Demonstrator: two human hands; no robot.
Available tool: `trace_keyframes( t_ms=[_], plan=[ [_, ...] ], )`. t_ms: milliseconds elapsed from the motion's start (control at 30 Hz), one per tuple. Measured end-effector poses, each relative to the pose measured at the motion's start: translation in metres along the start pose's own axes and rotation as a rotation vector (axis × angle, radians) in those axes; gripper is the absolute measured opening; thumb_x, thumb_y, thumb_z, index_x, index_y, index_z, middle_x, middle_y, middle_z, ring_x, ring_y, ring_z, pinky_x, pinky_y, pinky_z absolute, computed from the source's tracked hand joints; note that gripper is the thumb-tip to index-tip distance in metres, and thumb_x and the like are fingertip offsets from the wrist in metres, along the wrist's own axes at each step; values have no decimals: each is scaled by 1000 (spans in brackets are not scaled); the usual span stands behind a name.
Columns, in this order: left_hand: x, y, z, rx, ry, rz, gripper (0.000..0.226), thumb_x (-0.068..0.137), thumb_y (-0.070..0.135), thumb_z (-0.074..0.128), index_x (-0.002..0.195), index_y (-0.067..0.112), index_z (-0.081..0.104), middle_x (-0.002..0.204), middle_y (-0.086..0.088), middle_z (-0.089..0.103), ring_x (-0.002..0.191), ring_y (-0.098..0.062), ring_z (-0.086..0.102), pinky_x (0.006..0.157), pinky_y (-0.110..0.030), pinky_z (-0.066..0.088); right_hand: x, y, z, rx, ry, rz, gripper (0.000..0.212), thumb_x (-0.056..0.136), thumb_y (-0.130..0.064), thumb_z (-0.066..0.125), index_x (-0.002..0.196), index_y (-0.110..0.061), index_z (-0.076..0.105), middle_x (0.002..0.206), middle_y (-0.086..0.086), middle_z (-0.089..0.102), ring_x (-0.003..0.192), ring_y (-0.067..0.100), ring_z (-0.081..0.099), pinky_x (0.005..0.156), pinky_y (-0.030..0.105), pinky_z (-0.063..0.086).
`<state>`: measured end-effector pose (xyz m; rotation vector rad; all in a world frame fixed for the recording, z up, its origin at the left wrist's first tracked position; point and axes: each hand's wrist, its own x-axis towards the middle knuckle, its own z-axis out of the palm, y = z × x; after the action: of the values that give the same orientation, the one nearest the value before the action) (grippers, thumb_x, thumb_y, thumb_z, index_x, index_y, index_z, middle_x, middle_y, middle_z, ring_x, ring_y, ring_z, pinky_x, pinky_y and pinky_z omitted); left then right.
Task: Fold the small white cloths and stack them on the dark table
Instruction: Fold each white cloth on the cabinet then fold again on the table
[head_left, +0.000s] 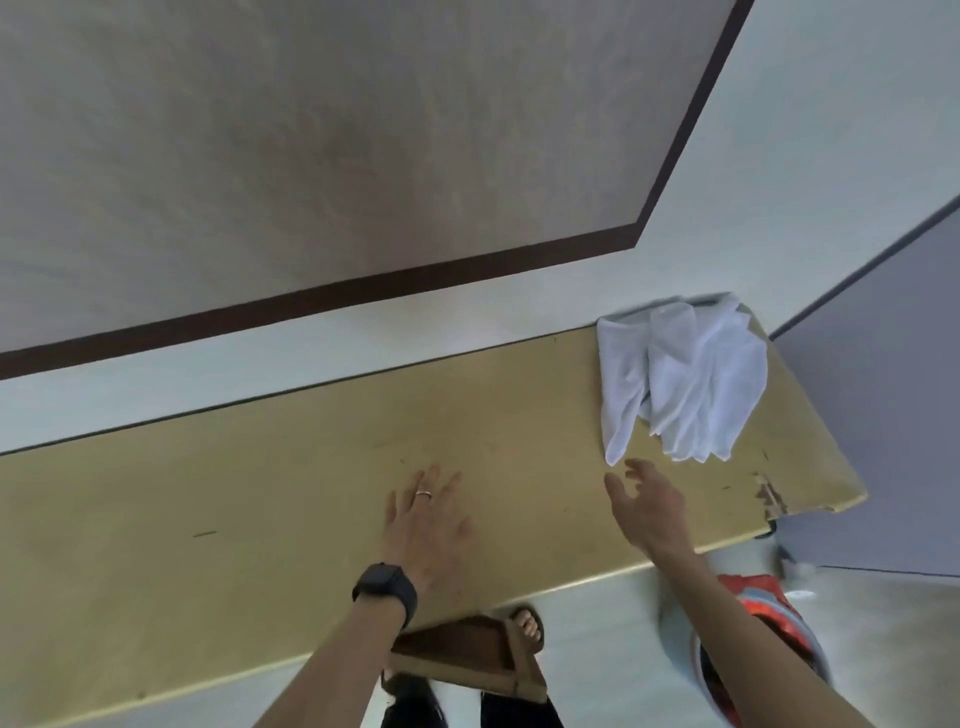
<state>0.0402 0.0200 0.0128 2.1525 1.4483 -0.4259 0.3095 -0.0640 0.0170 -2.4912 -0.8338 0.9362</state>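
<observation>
A loose heap of several small white cloths (680, 379) lies crumpled at the far right end of a yellowish wooden table (260, 530). My right hand (649, 514) hovers just below the heap, fingers spread and relaxed, a short gap from the nearest cloth corner. My left hand (426, 525) lies flat on the bare tabletop near the middle, fingers straight, a ring on one finger and a dark watch on the wrist. Neither hand holds anything. No folded cloth or stack is in view.
The table stands against a white wall with a dark-framed panel (311, 156) above it. Its right corner (769, 499) is chipped. A grey partition (883, 415) stands to the right. Below the front edge are a wooden stool (467, 660), a sandalled foot and a red-and-white object (763, 618).
</observation>
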Motion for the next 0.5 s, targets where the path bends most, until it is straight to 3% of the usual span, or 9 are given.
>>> trace_keyframes(
  t_ms=[267, 400, 500],
  plan=[
    [53, -17, 61, 75, -48, -20, 65, 99, 64, 16, 150, 48, -20, 155, 11, -39, 146, -20, -29, 116, -55, -19, 78, 0, 46, -69, 89, 77, 43, 91, -52, 56, 117, -18, 56, 120, 5, 52, 113, 27, 51, 86, 41, 43],
    [56, -24, 73, 59, -46, -14, 63, 98, 66, 12, 147, 51, -24, 152, 17, -43, 142, -15, -37, 113, -56, -25, 86, -1, 57, -101, 137, 83, 23, 98, -38, 49, 108, -19, 55, 119, 10, 51, 115, 32, 44, 81, 39, 36],
    [58, -26, 71, 61, -98, 2, 63, 97, 67, 9, 145, 51, -28, 150, 16, -46, 140, -16, -40, 113, -57, -24, 81, -7, 55, -180, 156, -47, 19, 100, -29, 44, 106, -13, 54, 113, 13, 57, 109, 33, 42, 85, 43, 37]
  ],
)
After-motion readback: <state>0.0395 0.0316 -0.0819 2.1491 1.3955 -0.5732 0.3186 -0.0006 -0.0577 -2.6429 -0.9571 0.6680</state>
